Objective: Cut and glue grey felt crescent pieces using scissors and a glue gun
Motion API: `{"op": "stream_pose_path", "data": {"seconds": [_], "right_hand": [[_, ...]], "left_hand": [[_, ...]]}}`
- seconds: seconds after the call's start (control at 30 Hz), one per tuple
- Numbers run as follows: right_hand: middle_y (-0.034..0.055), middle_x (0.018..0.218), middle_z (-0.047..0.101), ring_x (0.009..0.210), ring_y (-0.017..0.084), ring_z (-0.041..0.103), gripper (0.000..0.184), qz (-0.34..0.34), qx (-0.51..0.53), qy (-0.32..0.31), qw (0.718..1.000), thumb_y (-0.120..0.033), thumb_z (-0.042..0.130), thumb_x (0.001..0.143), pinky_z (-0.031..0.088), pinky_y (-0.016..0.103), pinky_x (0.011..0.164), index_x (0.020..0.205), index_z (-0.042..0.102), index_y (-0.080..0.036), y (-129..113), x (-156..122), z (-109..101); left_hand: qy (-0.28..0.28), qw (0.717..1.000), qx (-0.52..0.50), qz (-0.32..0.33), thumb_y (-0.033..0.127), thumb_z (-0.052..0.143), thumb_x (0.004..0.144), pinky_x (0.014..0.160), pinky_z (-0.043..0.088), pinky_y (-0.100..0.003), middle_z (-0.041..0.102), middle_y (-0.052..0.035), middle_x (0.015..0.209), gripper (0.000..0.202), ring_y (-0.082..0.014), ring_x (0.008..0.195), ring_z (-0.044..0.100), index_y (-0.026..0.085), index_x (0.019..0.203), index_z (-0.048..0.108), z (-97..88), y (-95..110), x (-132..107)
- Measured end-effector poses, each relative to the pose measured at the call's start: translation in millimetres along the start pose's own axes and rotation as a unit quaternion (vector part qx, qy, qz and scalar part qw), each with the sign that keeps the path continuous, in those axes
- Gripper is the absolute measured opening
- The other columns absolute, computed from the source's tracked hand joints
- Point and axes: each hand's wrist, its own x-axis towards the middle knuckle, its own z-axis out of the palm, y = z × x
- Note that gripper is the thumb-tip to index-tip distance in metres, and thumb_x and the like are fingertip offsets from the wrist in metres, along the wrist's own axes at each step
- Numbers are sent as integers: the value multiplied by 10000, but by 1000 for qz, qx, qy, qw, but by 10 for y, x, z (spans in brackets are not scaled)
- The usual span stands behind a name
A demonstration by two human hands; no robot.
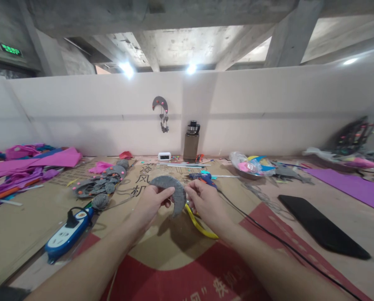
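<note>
A grey felt crescent (pixel 171 189) is held up over the cardboard-covered table (pixel 33 217). My left hand (pixel 153 200) pinches its lower left edge with fingers closed. On the other side, my right hand (pixel 203 200) grips the crescent's right tip, fingers closed too. A yellow strip (pixel 202 228) hangs below my right hand and trails onto the table; whether the hand holds it is unclear. Just behind the hands lies a blue glue gun (pixel 205 179) with its black cord (pixel 268 234) running off to the right.
A blue and white power strip (pixel 69 228) lies at left, near a pile of grey felt pieces (pixel 99 186). Pink and purple sheets (pixel 33 163) fill the far left. A black flat piece (pixel 321 228), a bowl of coloured scraps (pixel 251 166), a bottle (pixel 191 142) and a small clock (pixel 164 156) stand beyond.
</note>
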Motion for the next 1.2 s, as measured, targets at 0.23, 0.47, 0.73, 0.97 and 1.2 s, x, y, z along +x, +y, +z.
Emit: {"op": "stream_pose_path", "data": {"seconds": [0.23,0.47,0.73,0.97,1.2], "right_hand": [[30,774,645,690,151,571,154,-81,-108,30,990,-275,469,892,432,258,644,841,591,-196,-28,-13,-15],[43,827,649,751,156,570,135,-150,-219,18,964,-188,479,877,413,260,691,822,602,-191,-15,-44,-12],[37,828,642,726,146,568,110,-157,-226,40,961,-185,493,868,409,249,679,827,595,-191,-46,-70,1],[30,793,631,678,142,546,109,-164,-258,32,952,-172,483,855,387,248,632,786,563,-200,-57,-76,3],[16,761,615,633,137,521,67,-131,-307,19,943,-161,499,799,326,250,570,761,530,-206,-43,-68,29]], "left_hand": [[22,1000,-8,15,360,702,725,498,351,-222,586,-13,591,251,-86,500,466,121,673,645,-37,-17,36],[37,999,-2,12,376,719,703,509,357,-224,605,-12,633,272,-89,515,476,118,755,651,-22,6,24],[51,996,64,44,410,680,739,547,391,-249,611,-17,639,288,-114,547,501,125,760,646,-26,-25,21],[53,992,104,51,410,667,744,565,398,-251,600,-16,611,273,-129,556,518,139,723,644,-9,7,-4],[33,996,73,41,390,704,695,579,402,-254,640,-31,681,257,-137,586,520,144,765,677,30,7,-9]]}}
